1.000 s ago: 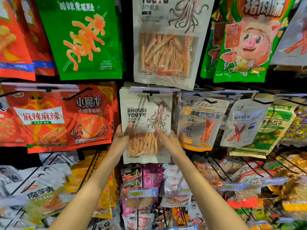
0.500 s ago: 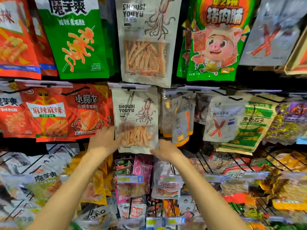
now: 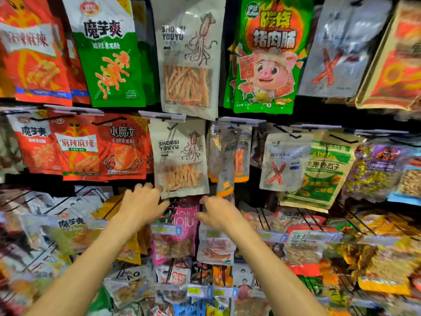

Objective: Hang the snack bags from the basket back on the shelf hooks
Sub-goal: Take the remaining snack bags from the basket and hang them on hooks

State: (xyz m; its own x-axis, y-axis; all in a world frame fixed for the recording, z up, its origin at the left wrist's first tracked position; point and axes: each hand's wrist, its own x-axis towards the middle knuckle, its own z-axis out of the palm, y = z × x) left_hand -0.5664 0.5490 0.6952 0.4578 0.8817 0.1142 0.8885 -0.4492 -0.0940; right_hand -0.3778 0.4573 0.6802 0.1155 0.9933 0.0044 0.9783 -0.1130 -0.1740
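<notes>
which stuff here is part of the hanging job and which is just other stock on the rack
Part of the job:
- small squid bag on its hook
- left hand, at its lower corner
- right hand, just below it

Other stock:
- large squid bag
- green pig bag
- red hotpot bag
- pink bag

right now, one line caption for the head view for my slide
Both hands, left and right, open just below the hung squid snack bag.

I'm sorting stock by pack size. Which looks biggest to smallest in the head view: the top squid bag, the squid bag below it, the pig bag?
1. Top squid bag and pig bag: similar, can't rank.
2. Lower squid bag: clearly smallest.
</notes>
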